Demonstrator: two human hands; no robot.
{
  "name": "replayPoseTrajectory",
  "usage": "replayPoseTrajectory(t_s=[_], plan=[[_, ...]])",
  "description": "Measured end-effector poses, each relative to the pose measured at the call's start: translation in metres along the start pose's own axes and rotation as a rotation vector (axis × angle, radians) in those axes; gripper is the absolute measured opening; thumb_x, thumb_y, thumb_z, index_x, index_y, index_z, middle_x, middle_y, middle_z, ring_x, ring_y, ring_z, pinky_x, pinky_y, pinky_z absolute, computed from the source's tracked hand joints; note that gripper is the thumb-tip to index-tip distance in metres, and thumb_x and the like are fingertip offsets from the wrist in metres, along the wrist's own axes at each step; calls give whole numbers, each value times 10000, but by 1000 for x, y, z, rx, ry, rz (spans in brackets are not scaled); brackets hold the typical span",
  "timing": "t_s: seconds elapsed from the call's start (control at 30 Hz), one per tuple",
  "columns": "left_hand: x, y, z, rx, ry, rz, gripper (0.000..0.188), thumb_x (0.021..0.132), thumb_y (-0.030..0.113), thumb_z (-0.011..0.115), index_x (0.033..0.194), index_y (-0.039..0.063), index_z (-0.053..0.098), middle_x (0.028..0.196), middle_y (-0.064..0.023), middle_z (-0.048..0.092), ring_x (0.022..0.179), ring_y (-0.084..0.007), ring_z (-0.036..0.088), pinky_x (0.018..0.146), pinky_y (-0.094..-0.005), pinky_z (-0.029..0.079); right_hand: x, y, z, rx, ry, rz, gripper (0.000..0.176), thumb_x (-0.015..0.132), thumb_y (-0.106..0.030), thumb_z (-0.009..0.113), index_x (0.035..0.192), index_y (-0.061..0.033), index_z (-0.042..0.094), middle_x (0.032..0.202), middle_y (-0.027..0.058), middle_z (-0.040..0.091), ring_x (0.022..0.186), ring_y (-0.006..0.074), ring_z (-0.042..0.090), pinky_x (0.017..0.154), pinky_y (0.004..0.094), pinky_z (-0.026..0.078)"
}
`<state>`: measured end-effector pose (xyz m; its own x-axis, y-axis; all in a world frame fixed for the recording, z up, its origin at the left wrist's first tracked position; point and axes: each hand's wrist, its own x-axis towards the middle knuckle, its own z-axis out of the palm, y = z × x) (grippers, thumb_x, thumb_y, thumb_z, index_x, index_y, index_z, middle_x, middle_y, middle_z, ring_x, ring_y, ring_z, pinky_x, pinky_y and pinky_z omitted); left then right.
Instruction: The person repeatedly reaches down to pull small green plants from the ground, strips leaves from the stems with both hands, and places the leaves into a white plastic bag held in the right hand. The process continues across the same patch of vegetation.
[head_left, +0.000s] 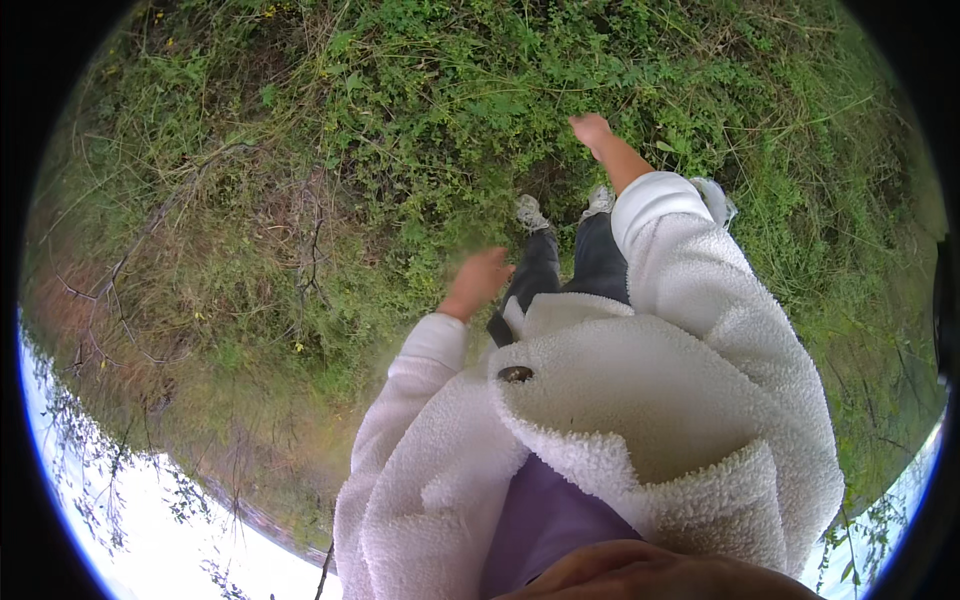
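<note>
My left hand (478, 279) hangs beside my left thigh, blurred, over low green plants; nothing shows in it, and its fingers look loosely bent. Stretched forward and to the right, my right hand (591, 130) is over leafy green growth (495, 112), seen from its back, with its fingertips hard to make out. Whether it touches a stem cannot be told. Beside the right sleeve's cuff is a whitish translucent thing, perhaps a plastic bag (716, 201), partly hidden by the sleeve. Light-coloured shoes (531, 213) stand among the plants below dark trousers (536, 262).
Bare, branching twigs (112, 281) lie across dry grass (277, 225) at the left. A thin dark branch (313, 255) stands nearer the middle. Tall grass (780, 225) grows at the right. Leafy branches (112, 457) show against bright sky at the lower left.
</note>
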<state>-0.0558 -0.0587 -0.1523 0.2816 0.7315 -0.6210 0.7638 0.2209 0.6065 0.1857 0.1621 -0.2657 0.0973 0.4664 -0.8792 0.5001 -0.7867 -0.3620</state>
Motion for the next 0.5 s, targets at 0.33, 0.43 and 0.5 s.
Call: replayPoseTrajectory(t_s=[0.33,0.43,0.5], plan=[[-23,-41,25,-364,108,-172,302,814,149,588,1066,-13,545,953,-150,624,871,-204,609,751,-291,474,61,11,35,417,-6,5,263,919,-244,425,1016,-58,584,885,45,600,678,145,517,690,296,457],[-8,-42,19,-370,114,-111,275,825,130,574,1055,-19,550,939,-142,629,855,-173,606,746,-271,469,31,1,14,518,-169,-91,237,921,-232,430,924,-64,597,698,-21,508,614,90,473,659,240,453],[10,-36,8,-309,165,-56,262,830,124,566,1049,-21,552,928,-131,633,839,-161,606,744,-266,467,0,-12,5,554,-276,-130,236,920,-236,435,891,-64,594,642,-42,452,610,74,460,650,230,450]])
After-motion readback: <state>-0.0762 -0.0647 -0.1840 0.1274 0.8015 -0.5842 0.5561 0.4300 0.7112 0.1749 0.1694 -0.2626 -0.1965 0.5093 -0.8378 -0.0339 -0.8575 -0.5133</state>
